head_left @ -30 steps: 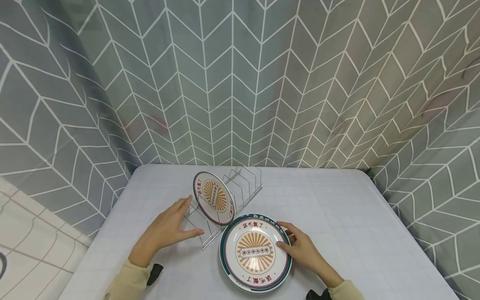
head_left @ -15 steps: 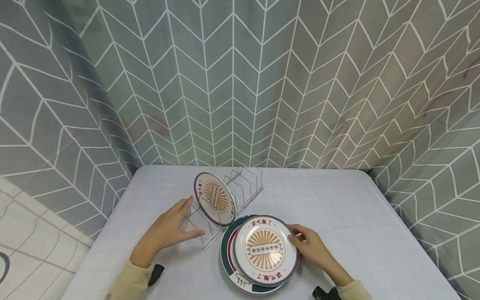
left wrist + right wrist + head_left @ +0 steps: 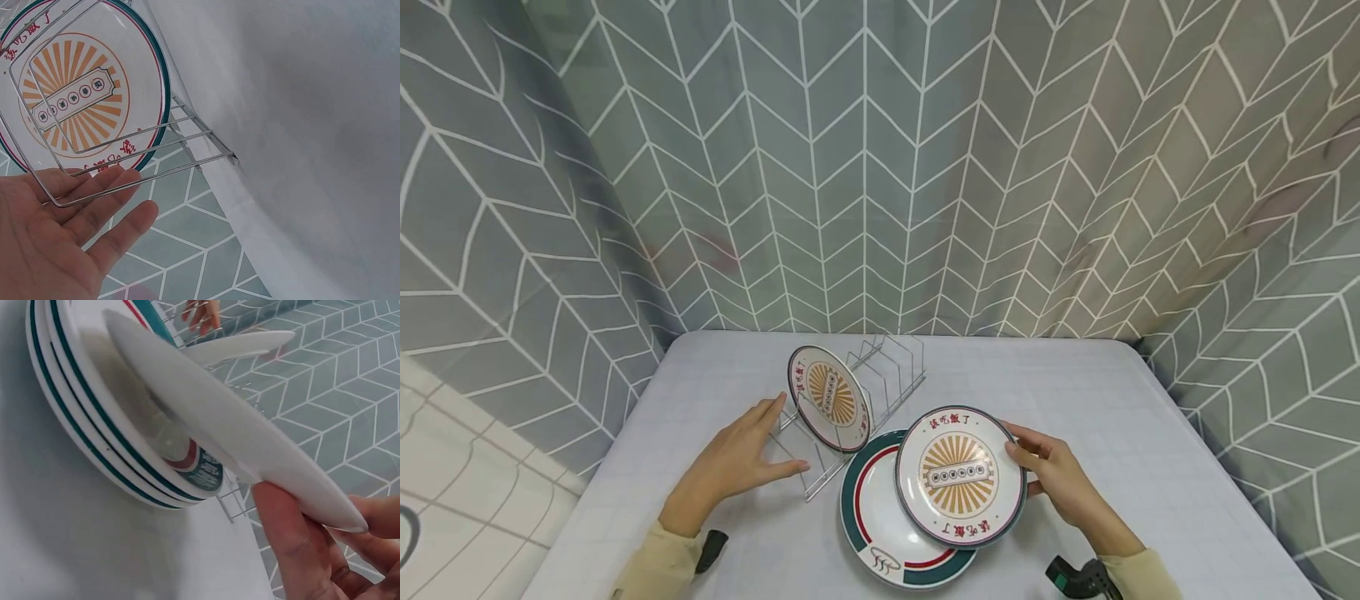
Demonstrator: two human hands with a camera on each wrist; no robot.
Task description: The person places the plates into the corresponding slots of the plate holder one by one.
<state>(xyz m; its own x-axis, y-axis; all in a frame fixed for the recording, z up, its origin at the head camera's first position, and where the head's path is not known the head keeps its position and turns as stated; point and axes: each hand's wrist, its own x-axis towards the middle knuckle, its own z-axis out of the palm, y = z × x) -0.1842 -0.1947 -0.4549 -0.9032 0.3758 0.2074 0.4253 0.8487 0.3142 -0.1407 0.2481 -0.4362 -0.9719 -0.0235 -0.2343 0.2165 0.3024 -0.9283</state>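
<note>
My right hand (image 3: 1060, 475) pinches the right edge of a small white plate (image 3: 961, 477) with an orange sunburst and red characters. It is tilted above larger green-rimmed plates (image 3: 880, 533); the right wrist view shows several of these stacked (image 3: 94, 419). My left hand (image 3: 737, 462) has its fingers extended along the near end of a wire dish rack (image 3: 820, 483), fingertips right at the wires in the left wrist view. A similar sunburst plate (image 3: 829, 398) stands on edge in the rack, leaning. The right hand's fingers beneath the held plate are partly hidden in the head view.
The table (image 3: 1075, 400) has a white cloth. Several wire slots of the rack (image 3: 887, 367) extend behind the standing plate toward the back. A patterned curtain (image 3: 880, 167) surrounds the table's back and sides.
My right hand has lifted the small sunburst plate off the stack and moved it right and slightly away, uncovering the green-and-red-rimmed plate beneath. My left hand has stayed at the rack.
</note>
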